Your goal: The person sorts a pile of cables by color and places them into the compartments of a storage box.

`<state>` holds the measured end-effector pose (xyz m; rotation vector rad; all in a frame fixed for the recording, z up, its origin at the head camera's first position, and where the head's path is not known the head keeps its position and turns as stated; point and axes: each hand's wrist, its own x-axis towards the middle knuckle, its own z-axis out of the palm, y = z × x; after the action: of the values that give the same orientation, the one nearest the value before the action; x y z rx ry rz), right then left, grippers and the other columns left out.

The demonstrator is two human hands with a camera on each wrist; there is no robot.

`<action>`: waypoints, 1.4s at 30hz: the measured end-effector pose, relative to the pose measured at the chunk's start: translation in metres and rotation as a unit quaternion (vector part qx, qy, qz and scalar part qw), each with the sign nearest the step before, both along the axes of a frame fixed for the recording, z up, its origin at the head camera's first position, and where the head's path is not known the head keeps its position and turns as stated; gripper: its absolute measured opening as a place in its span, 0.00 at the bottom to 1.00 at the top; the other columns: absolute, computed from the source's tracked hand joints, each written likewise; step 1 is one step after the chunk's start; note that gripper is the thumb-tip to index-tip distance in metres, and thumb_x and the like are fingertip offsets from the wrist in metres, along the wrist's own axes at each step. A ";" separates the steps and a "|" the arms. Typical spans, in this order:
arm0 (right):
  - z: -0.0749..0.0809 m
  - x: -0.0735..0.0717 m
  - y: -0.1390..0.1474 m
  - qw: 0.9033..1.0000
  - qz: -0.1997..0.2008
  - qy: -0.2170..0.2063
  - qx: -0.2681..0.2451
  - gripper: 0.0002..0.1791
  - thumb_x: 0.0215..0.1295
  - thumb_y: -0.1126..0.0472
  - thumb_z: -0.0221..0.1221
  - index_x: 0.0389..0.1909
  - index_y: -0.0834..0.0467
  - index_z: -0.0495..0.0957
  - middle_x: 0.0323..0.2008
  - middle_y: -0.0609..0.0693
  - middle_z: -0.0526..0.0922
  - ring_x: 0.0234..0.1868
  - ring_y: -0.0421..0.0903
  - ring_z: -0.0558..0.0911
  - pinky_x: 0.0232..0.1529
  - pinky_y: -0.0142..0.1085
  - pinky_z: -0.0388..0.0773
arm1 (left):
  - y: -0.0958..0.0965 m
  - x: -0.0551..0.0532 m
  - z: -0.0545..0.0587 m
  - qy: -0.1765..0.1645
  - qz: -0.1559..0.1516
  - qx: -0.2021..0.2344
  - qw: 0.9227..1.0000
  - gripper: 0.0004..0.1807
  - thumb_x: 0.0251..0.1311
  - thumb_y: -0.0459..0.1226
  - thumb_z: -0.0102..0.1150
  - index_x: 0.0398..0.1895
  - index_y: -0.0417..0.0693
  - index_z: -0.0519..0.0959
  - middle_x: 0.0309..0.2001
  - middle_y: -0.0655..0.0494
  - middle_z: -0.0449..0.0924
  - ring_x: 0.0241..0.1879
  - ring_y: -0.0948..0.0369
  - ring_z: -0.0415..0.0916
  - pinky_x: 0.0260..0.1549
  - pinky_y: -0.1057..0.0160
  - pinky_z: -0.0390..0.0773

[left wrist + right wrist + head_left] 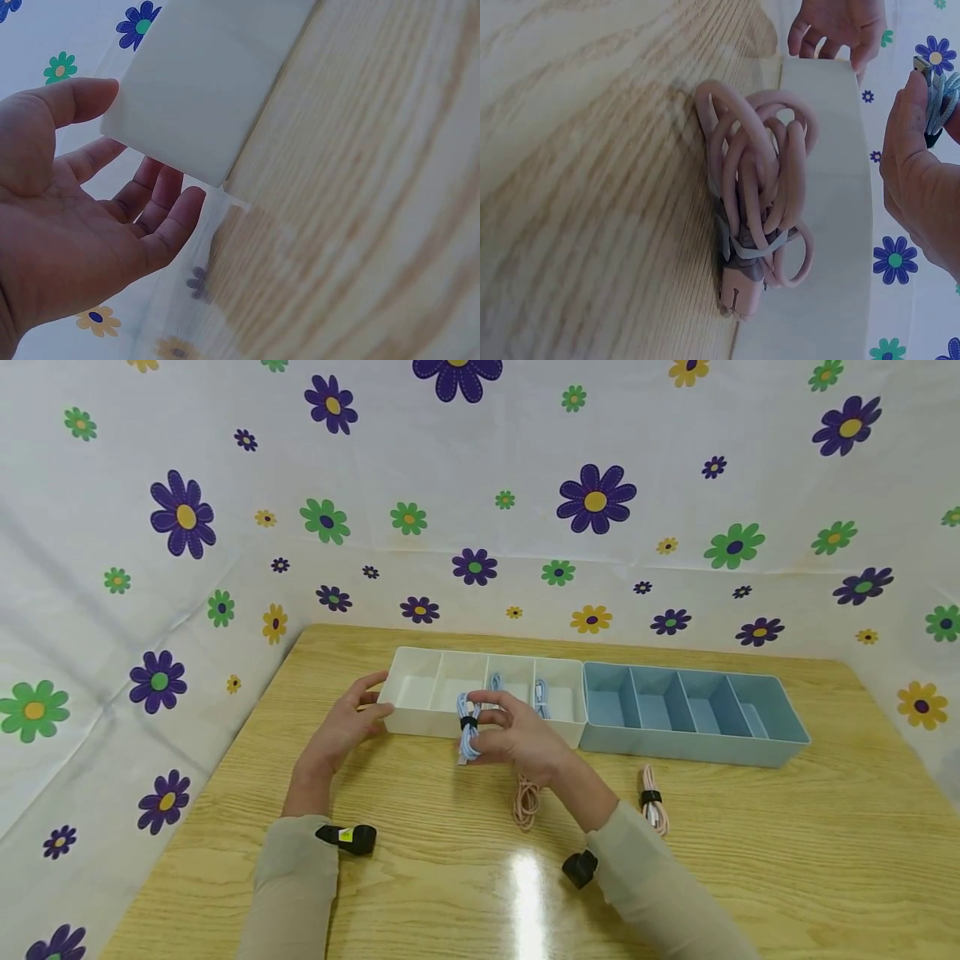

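In the head view my right hand (525, 747) pinches a coiled light-blue cable (467, 745) bound with a black strap. It is held over the front wall of the white divided box (420, 722). At the box's left end, my left hand (341, 727) touches the wall with thumb and loosely bent fingers, holding nothing. Two compartments toward the box's right each contain a blue cable, one (495, 681) partly hidden and another (542, 700) beside the divider. Below the right hand, a pink coiled cable (754, 161) lies on the table, partly covered in the head view.
A blue-grey divided box (690, 747) adjoins the white one on its right. In front of it lies another pink cable (654, 810) with a black strap. The wooden table (420, 893) meets a flower-patterned cloth (517, 535) behind and at the left.
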<state>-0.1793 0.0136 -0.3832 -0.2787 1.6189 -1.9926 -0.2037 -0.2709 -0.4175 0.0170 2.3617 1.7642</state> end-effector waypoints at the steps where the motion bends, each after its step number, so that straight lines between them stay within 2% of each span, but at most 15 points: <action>1: 0.001 0.000 0.001 1.000 0.001 0.001 -0.001 0.37 0.62 0.80 0.54 0.72 0.59 0.59 0.55 0.59 0.71 0.45 0.49 0.81 0.50 0.50 0.81 | 0.000 0.000 0.000 0.001 -0.001 -0.002 1.000 0.34 0.73 0.41 0.51 0.78 0.53 0.53 0.67 0.37 0.59 0.62 0.44 0.63 0.60 0.45 0.69; 8: 0.002 -0.005 0.002 1.000 0.001 -0.002 -0.005 0.37 0.63 0.79 0.54 0.73 0.58 0.58 0.52 0.57 0.71 0.44 0.48 0.80 0.50 0.49 0.80 | -0.001 0.000 0.000 -0.002 0.001 -0.002 1.000 0.34 0.73 0.41 0.51 0.78 0.53 0.53 0.67 0.38 0.59 0.62 0.44 0.63 0.59 0.45 0.69; 13: -0.001 -0.009 0.002 1.000 -0.001 -0.003 0.003 0.37 0.63 0.79 0.54 0.73 0.59 0.58 0.49 0.55 0.70 0.42 0.47 0.76 0.53 0.53 0.78 | -0.002 -0.001 -0.001 0.000 0.000 -0.001 1.000 0.34 0.73 0.41 0.51 0.78 0.53 0.53 0.67 0.37 0.59 0.62 0.44 0.63 0.59 0.45 0.69; 15: -0.002 -0.010 0.002 1.000 -0.003 -0.006 0.006 0.37 0.63 0.79 0.54 0.72 0.59 0.59 0.49 0.55 0.70 0.42 0.47 0.76 0.52 0.53 0.78 | -0.002 0.000 -0.002 0.001 -0.001 -0.001 1.000 0.34 0.73 0.41 0.51 0.78 0.53 0.53 0.67 0.37 0.59 0.62 0.44 0.63 0.59 0.46 0.69; 18: -0.001 -0.011 0.002 1.000 -0.005 -0.005 0.009 0.37 0.63 0.79 0.54 0.73 0.59 0.59 0.50 0.56 0.71 0.42 0.47 0.76 0.47 0.46 0.80 | -0.002 0.000 -0.002 -0.001 -0.001 0.000 1.000 0.34 0.73 0.41 0.51 0.78 0.53 0.53 0.67 0.38 0.59 0.62 0.44 0.64 0.59 0.46 0.69; 22: 0.005 -0.014 0.000 1.000 -0.010 0.009 0.019 0.38 0.62 0.79 0.55 0.73 0.60 0.58 0.51 0.57 0.70 0.43 0.47 0.76 0.42 0.39 0.81 | -0.002 -0.002 -0.002 -0.001 0.000 0.000 1.000 0.33 0.73 0.42 0.51 0.78 0.54 0.54 0.67 0.38 0.60 0.61 0.44 0.64 0.59 0.45 0.69; 28: 0.013 -0.022 -0.003 0.999 -0.025 0.021 0.042 0.39 0.59 0.80 0.57 0.72 0.60 0.60 0.51 0.58 0.70 0.43 0.48 0.76 0.44 0.42 0.82 | -0.004 -0.003 -0.003 0.004 0.002 0.007 1.000 0.33 0.73 0.41 0.51 0.78 0.54 0.54 0.66 0.37 0.60 0.61 0.43 0.65 0.59 0.45 0.70; 37: 0.010 -0.031 -0.004 0.997 -0.039 0.038 0.058 0.41 0.57 0.80 0.56 0.72 0.61 0.58 0.55 0.60 0.69 0.44 0.50 0.77 0.43 0.40 0.82 | -0.001 0.000 0.001 0.012 -0.001 0.019 1.000 0.33 0.73 0.37 0.51 0.78 0.50 0.54 0.66 0.35 0.60 0.60 0.44 0.65 0.61 0.45 0.69; 42: 0.008 -0.035 -0.007 0.994 -0.048 0.058 0.080 0.41 0.56 0.79 0.58 0.73 0.61 0.58 0.55 0.62 0.69 0.45 0.51 0.78 0.41 0.39 0.83 | 0.001 0.000 0.001 0.013 0.004 0.037 0.999 0.33 0.73 0.36 0.50 0.78 0.48 0.54 0.72 0.37 0.56 0.65 0.42 0.61 0.63 0.43 0.65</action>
<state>-0.2146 0.0066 -0.3750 -0.2644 1.8860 -1.9350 -0.2032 -0.2696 -0.4165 0.0411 2.3156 1.8643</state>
